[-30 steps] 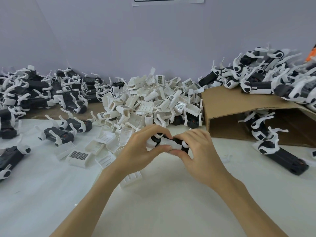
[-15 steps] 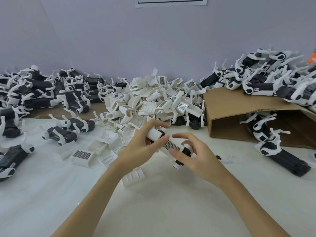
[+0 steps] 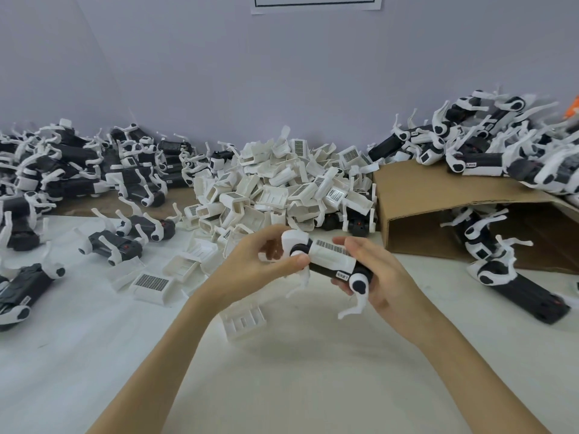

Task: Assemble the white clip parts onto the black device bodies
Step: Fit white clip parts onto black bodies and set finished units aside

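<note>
Left hand [image 3: 250, 264] pinches the upper-left end of the black device body [image 3: 329, 267]; right hand [image 3: 380, 277] cradles its lower-right end, fingers curled under, held above the tabletop [image 3: 282, 371] mid-frame. Long axis runs upper left to lower right, white clip part [image 3: 332, 253] on top. Underside hidden. Behind: loose clip pile [image 3: 282, 189], cardboard box [image 3: 438, 195].

Probably an assembly workshop: heaped white clips [image 3: 282, 189].

wall [image 3: 282, 89]: plain pale lilac, evenly lit | corner seam: left part of wall, slanting | paper sheet [image 3: 316, 3]: on wall at top edge, black border, cut off | table [image 3: 297, 371]: below wall, white, soft shadows
</note>
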### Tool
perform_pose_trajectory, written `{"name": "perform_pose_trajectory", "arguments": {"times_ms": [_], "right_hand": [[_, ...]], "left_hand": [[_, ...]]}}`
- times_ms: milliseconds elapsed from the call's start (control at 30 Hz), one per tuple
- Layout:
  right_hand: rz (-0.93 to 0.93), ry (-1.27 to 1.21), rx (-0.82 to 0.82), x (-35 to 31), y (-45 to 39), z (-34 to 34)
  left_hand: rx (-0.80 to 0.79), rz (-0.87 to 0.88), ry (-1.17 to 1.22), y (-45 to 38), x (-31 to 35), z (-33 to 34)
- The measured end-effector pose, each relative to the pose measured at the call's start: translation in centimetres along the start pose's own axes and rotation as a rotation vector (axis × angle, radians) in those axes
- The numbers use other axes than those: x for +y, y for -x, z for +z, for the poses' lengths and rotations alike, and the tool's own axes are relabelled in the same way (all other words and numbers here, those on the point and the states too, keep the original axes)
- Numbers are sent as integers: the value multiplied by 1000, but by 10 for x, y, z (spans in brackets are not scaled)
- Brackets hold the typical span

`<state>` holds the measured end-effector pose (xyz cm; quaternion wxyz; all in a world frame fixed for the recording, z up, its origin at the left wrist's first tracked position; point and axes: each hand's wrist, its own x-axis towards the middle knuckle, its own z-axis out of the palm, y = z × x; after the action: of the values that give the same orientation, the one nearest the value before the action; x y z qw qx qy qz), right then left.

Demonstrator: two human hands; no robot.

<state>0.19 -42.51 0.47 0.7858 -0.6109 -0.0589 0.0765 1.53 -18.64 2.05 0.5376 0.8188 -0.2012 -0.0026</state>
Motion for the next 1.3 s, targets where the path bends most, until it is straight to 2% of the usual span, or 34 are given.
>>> {"name": "perform_pose_trajectory", "arguments": {"times_ms": [100,167,267,367,433,500,567,667,833,1000,1133,1300], "right_hand": [[58,0,-56,4,-4,-3],[12,166,-37,7,-4,-4],[-255,590,54,11,0,-3],[-441,893,103,20,1,0],[-533,1066,190,24,1,5],[-606,1163,273,25,0,9],[-683,1205,317,25,1,10],[-721,1238,347,25,2,9],[-766,1230,311,22,0,8],[-586,1131,239,19,-1,0],[-574,1098,235,23,-3,-3],[-568,1088,222,25,-3,0]], "left_hand": [[-45,-70,189,-1,2,9],[46,-105,268,-5,2,18],[215,-180,242,-8,0,28],[293,-231,178,-9,-5,33],[274,-217,131,-9,-7,33],[172,-129,89,-8,-7,32],[98,29,-97,-7,-11,33],[141,195,-336,-5,-15,39],[234,227,-320,-5,-15,46],[348,257,-270,-3,-11,57],[367,306,-238,1,-7,63],[463,331,-268,3,-8,74]]}}
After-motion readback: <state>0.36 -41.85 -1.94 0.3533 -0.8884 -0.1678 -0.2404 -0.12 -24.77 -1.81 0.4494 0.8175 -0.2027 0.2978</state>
